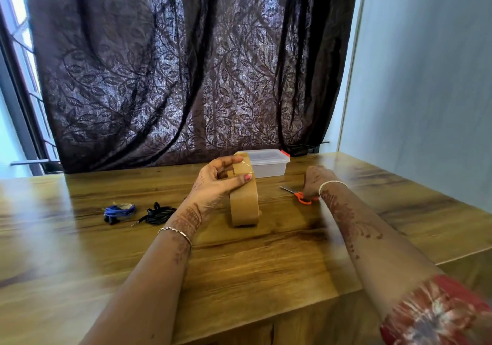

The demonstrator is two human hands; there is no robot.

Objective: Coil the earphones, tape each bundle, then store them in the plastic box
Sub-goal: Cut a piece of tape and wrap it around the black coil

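Note:
My left hand (218,182) grips the top of a brown tape roll (243,206) that stands on edge on the wooden table (266,259). My right hand (315,182) is down on the orange-handled scissors (299,194), fingers curled at the handles. A blue earphone bundle (118,211) with tape around it lies at the left. Beside it sits a black coiled earphone (159,215), its plug sticking out. The clear plastic box (269,164) with a lid and an orange clasp stands behind the tape roll.
A dark leaf-patterned curtain (186,64) hangs behind the table's far edge. A pale wall (426,78) borders the right side. The table's front edge drops off below my forearms.

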